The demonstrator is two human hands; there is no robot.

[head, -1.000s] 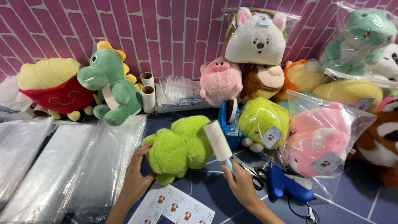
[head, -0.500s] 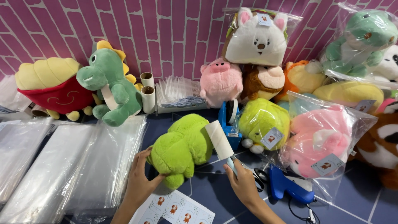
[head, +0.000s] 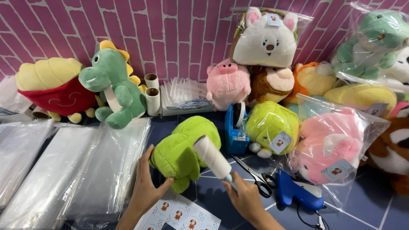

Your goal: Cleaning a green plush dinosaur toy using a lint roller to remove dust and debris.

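Head view, steeply down, close

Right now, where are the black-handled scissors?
In the head view, the black-handled scissors lie on the dark blue table, right of centre, between the white lint roller and the blue tagging gun.

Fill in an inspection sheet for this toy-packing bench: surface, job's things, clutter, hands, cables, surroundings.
Surface: dark blue tabletop with pale lines.
Job's things: lime green plush; white lint roller laid against it.
Clutter: clear bags, sticker sheet, scissors, blue tape dispenser, blue tagging gun, cardboard tubes, bagged plush toys, green dinosaur plush.
Hands: left hand grips the plush; right hand holds the roller handle.
Cables: thin black cord beside the gun.
Surroundings: pink brick-pattern wall.
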